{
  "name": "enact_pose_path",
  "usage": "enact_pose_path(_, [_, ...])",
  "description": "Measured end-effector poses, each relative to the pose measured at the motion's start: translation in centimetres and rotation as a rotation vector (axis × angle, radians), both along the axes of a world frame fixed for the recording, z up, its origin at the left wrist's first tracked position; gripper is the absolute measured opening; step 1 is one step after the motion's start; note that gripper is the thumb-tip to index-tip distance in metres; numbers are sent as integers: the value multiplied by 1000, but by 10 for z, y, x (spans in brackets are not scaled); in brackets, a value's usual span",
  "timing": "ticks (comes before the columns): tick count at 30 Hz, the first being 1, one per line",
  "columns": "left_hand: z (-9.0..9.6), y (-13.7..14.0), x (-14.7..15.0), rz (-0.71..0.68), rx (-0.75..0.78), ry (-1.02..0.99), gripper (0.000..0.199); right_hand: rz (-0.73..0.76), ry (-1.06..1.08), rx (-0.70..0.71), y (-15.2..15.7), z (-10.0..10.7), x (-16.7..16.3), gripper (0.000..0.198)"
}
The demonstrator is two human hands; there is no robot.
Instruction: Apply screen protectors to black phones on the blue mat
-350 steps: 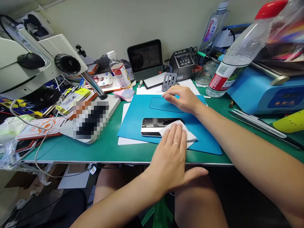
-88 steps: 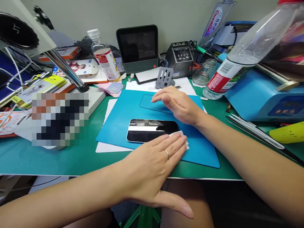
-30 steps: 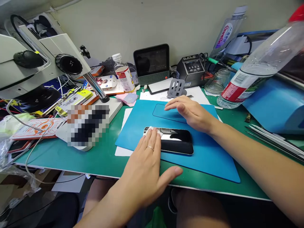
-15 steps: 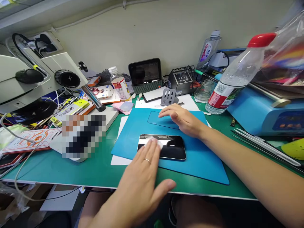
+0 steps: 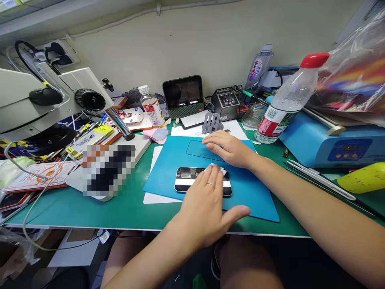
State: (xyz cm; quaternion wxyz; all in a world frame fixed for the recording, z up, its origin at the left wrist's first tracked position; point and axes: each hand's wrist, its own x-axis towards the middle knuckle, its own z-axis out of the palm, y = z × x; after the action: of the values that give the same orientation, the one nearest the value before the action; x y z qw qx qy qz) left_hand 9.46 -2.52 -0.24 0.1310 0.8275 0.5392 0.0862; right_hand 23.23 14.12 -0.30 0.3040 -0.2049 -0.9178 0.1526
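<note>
A phone with a glossy black screen lies face up on a blue mat. My left hand is over its right half, fingers straight and pressed together, thumb stretched out to the side. Under those fingertips a white wipe is held flat against the glass, mostly hidden by the hand. Behind the phone, my right hand is open and holds nothing, its fingers stretched leftward. Its fingertips are over or beside a clear rounded rectangle with a dark outline; whether they touch it I cannot tell.
A microscope stands at left near a pixelated patch. At the back are a juice bottle, a dark display, a grey phone stand and a soldering station. A red-capped bottle, blue machine and tweezers are at right.
My left hand has slid the wipe rightward across the phone's screen, so more of the left half shows. The right hand stays in about the same place. The view has shifted slightly.
</note>
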Motion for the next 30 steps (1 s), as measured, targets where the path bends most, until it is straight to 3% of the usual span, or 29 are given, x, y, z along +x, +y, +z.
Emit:
enact_pose_path(5, [-9, -29, -59, 104, 104, 116, 84, -82, -72, 15, 7, -2, 2, 37])
enact_pose_path(8, [-13, -43, -71, 142, 120, 129, 83, -106, -85, 8, 8, -2, 2, 38])
enact_pose_path(12, [-10, -34, -37, 146, 60, 87, 97, -108, -70, -6, 9, -2, 2, 40])
enact_pose_path(17, [1, 9, 30, 49, -15, -26, 103, -101, -32, -17, 9, -3, 1, 39])
enact_pose_path(20, [3, 21, 42, 33, -24, -29, 103, -105, -30, -28, 10, -4, 2, 41])
enact_pose_path(23, [0, 10, 23, 30, 10, -16, 101, -106, -29, -23, 11, -5, 3, 41])
enact_pose_path(30, [-11, -28, -57, 169, 56, 114, 89, -98, -68, -14, 12, -5, 2, 39])
